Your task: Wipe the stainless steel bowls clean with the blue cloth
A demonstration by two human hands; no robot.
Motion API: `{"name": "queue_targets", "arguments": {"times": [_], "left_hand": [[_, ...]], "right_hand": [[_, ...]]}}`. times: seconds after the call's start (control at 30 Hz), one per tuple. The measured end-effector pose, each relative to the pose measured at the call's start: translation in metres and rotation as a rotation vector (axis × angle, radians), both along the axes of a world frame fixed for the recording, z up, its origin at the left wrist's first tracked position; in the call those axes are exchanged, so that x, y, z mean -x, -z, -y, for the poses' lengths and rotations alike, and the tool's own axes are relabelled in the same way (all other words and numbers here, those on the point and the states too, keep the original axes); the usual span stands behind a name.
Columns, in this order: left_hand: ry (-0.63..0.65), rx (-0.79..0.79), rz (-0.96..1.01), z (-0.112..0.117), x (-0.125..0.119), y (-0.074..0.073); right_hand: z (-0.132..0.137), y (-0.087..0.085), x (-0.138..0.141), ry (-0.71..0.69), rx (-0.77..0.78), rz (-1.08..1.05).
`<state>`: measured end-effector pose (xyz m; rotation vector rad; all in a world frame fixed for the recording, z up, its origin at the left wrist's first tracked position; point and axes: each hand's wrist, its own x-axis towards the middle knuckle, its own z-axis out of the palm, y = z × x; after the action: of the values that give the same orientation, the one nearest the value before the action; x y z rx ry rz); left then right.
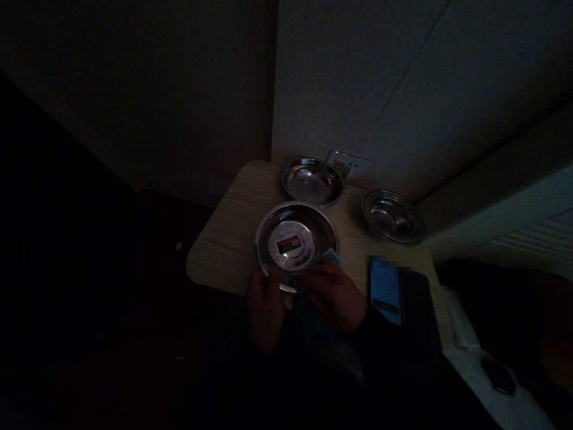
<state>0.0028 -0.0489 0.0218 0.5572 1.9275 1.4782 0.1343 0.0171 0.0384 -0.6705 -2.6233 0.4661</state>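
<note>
A round stainless steel dish (325, 226) with a dark label (289, 244) on its bottom is at the table's near edge. My left hand (265, 307) is closed on its near rim, thumb towards the inside. At the near right side of the dish, my right hand (335, 294) is closed round a teal cloth (332, 256), part of which shows above the fingers. The cloth is over or against the dish's rim; dim light hides the exact contact. Behind this dish lies a second steel dish (312, 182).
Several stacked steel dishes (394, 218) stand at the table's right rear. A lit phone (385, 292) lies at the right beside a dark flat object (421, 310). The pale wooden table (224, 239) meets a wall with a socket plate (347, 162). The room is very dark.
</note>
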Motion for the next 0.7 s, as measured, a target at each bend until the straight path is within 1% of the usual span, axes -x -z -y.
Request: {"name": "queue_targets", "arguments": {"times": [0.17,0.23,0.33,0.4,0.47,0.57,0.7], "left_hand": [[0.002,0.053,-0.051,-0.0006,-0.0012,-0.0006],[0.005,0.055,-0.066,-0.0015,-0.0015,-0.0011],[0.02,0.031,-0.035,-0.0023,-0.002,-0.0008],[0.008,0.042,-0.023,-0.0028,-0.0026,-0.0009],[0.001,0.049,-0.042,-0.0031,-0.003,-0.0015],[0.028,0.058,-0.052,-0.0025,-0.002,-0.002],[0.026,0.078,0.009,-0.0006,-0.0001,-0.0005]], "right_hand": [[-0.0005,-0.0009,-0.0024,0.036,-0.003,0.004],[0.0,-0.0019,-0.0002,0.023,-0.005,-0.011],[-0.0008,-0.0031,-0.0006,-0.004,-0.038,0.0],[-0.0017,-0.0038,-0.0017,-0.004,-0.054,0.021],[-0.002,-0.0043,-0.0007,0.003,-0.049,0.007],[-0.0016,-0.0038,0.0022,-0.018,-0.034,-0.037],[-0.0023,-0.0022,-0.0011,-0.041,-0.055,-0.014]]}}
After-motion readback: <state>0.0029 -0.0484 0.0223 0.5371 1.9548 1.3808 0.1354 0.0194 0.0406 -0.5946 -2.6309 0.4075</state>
